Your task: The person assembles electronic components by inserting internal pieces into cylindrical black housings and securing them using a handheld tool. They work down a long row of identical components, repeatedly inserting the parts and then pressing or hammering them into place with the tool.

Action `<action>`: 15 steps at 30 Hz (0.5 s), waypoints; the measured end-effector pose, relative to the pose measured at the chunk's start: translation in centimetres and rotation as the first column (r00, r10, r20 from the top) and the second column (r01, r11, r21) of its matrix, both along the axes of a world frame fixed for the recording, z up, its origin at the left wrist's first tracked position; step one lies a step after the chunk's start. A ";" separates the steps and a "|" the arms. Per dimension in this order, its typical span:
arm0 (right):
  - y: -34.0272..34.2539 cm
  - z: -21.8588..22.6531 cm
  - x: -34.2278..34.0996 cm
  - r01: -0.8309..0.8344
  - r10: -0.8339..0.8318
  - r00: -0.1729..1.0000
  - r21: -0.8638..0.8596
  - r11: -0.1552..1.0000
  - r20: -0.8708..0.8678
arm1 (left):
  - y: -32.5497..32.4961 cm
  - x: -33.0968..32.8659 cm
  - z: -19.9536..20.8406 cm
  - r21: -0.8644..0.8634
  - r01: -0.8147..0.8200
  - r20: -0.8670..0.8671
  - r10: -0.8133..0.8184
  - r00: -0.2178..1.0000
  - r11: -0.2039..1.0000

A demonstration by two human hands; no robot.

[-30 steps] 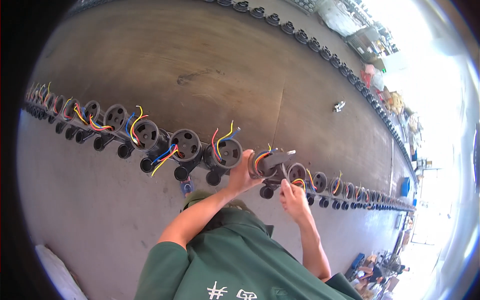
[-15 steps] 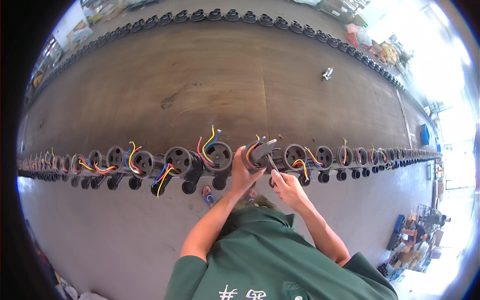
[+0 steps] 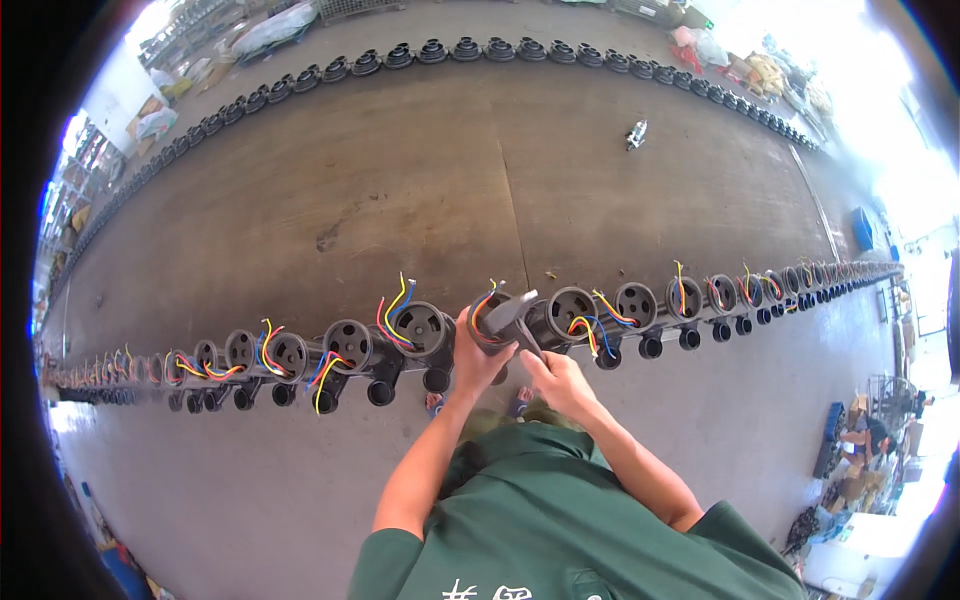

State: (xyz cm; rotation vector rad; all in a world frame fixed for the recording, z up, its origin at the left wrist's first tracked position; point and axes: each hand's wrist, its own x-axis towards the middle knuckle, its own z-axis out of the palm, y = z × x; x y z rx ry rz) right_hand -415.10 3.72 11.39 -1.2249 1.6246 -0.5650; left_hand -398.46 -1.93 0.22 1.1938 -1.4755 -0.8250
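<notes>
My left hand (image 3: 474,362) wraps round the side of a black round motor housing (image 3: 491,342) at the near edge of the table. Coloured wires poke up from the housing's far side. In my right hand (image 3: 562,382) is a hammer, gripped by its handle close to the head. The metal hammer head (image 3: 510,312) lies over the housing's open face and hides much of its inside. Whether the head touches the housing, I cannot tell. Beside it, on the left, stands a similar housing (image 3: 421,328) with loose wires; another housing (image 3: 572,312) is on the right.
A long row of such housings runs along the table's near edge both ways. Black round parts (image 3: 466,48) line the far edge of the brown table (image 3: 400,170). A small silvery tool (image 3: 636,135) lies towards the far right. Someone (image 3: 878,438) is at the right, by boxes.
The view has turned slightly. The hammer head still lies over the same housing, tilted a little differently. Both hands keep their hold.
</notes>
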 end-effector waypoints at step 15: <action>4.0 5.5 -8.1 0.297 -0.288 0.954 -0.147 0.943 0.081 | 7.2 -5.2 -0.3 0.167 0.019 0.068 -0.031 0.997 0.986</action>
